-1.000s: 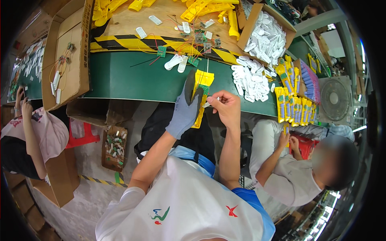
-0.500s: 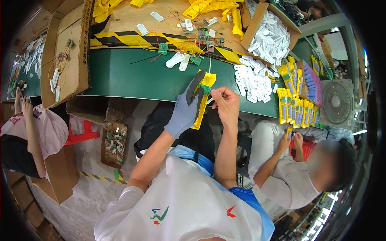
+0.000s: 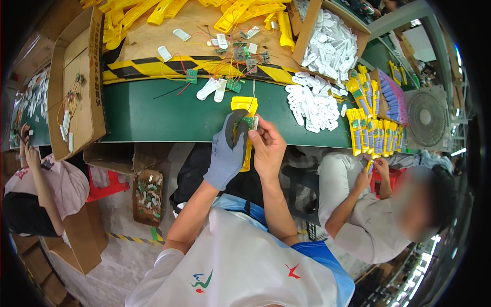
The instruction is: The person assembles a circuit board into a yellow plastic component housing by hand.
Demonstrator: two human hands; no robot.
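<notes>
The left hand (image 3: 225, 155), in a grey glove with dark fingers, comes in from below with the forearm slanting up and to the right. Its fingers and thumb are wrapped around the middle of a yellow case (image 3: 244, 104), holding it firmly. The bare right hand (image 3: 268, 148) rises from the other side, wrist nearly straight, its thumb and forefinger brought narrowly together on a small white piece (image 3: 255, 123) at the case's right side; the other fingers are curled in.

The case is long, slim and bright yellow, with a broader far end. A green circuit board (image 3: 249, 122) shows at it between the two hands, next to the white piece. The gloved fingers hide much of its middle.

Its long axis runs almost straight away from the person, the broad end pointing toward the worktop (image 3: 169, 112) and the narrow end toward the lap. It lies across the line of the worktop's front edge, the far part over the green surface; whether it touches that surface, I cannot tell.
</notes>
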